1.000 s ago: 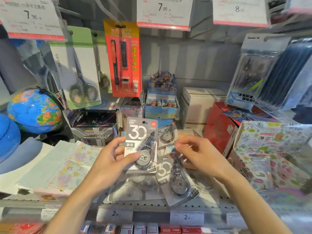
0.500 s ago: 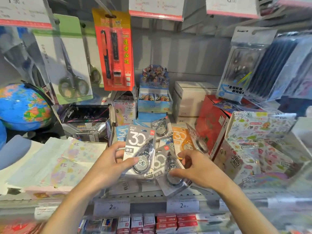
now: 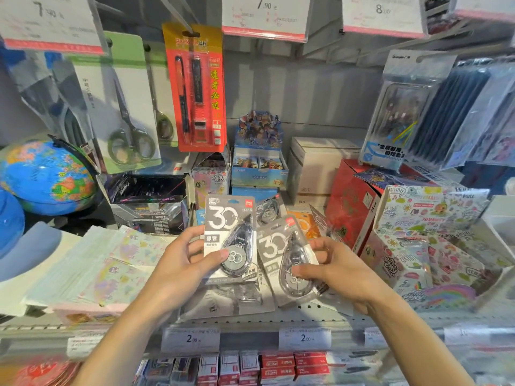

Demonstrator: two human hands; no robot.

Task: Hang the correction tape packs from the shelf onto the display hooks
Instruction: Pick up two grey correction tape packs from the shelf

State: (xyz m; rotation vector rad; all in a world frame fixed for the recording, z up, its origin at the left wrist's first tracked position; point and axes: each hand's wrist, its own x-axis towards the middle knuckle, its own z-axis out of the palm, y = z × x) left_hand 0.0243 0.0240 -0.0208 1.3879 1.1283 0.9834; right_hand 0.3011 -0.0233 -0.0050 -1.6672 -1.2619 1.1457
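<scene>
A pack in each hand, hang-holes pointing up and away toward the hooks.

Nearest me, the right hand (image 3: 338,270) pinches one correction tape pack (image 3: 288,263), thumb across the clear blister and fingers behind the card; its long axis leans left, top edge up and away from the fingertips. Just beside it, the left hand (image 3: 181,263) grips the second pack (image 3: 230,238) the same way, held nearly upright and a little higher, its top edge clear above the fingers. Under both hands more loose packs (image 3: 223,299) lie flat on the shelf (image 3: 250,320). Farther up, past the fingertips, the display hooks carry a red pen card (image 3: 195,87); the left-hand pack looks the readier to go up first.
</scene>
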